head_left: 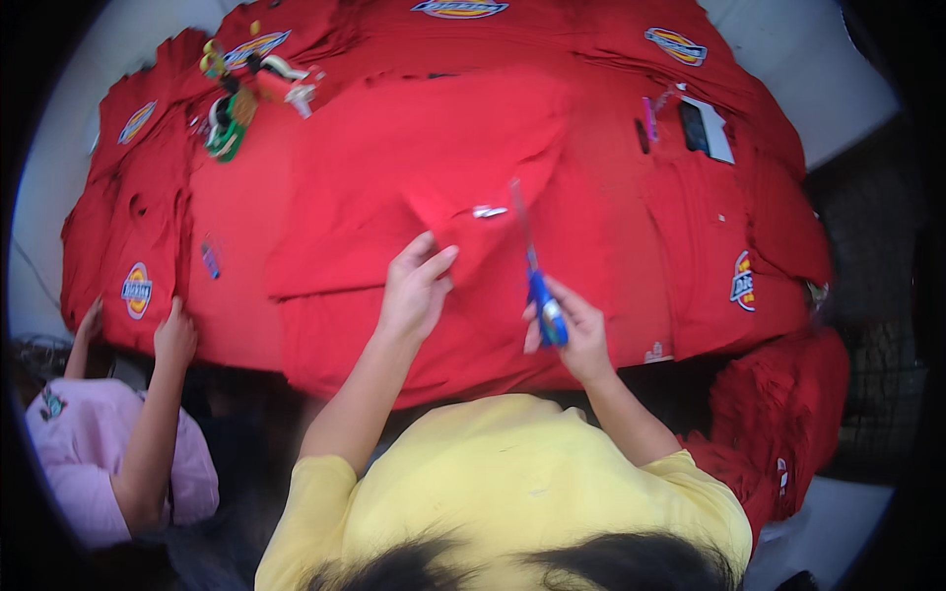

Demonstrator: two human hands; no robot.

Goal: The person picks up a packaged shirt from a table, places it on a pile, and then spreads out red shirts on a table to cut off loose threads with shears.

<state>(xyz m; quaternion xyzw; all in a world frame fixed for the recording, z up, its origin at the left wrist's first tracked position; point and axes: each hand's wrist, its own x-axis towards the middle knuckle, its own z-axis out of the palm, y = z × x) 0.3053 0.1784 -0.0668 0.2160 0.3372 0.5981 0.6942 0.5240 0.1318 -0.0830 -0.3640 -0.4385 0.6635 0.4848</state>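
Hands (414,294) at red garment (424,133), right (583,343) holding blue-handled scissors (544,305)

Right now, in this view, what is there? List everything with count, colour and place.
Large cloth garment: one, red, centre
Small label: one, whitish, on that garment
Metal-bladed scissors: one, blue-handled, right hand
Oval logo patches: six visible, multicoloured, on red cloth around the table
Table surface: one, red, beneath the cloth
Mixed small objects: count unclear, green, black, white, yellow, upper left
Small slim object: one, bluish, left
Phone-like rectangle: one, dark, upper right
Slim stick: one, pink, left of the rectangle
Heaped cloth: count unclear, red, lower right
Co-worker: one, pink top, lower left
Short-sleeved top: one, yellow, lower centre
Left hand: one, bare, centre
Right hand: one, bare, right of centre
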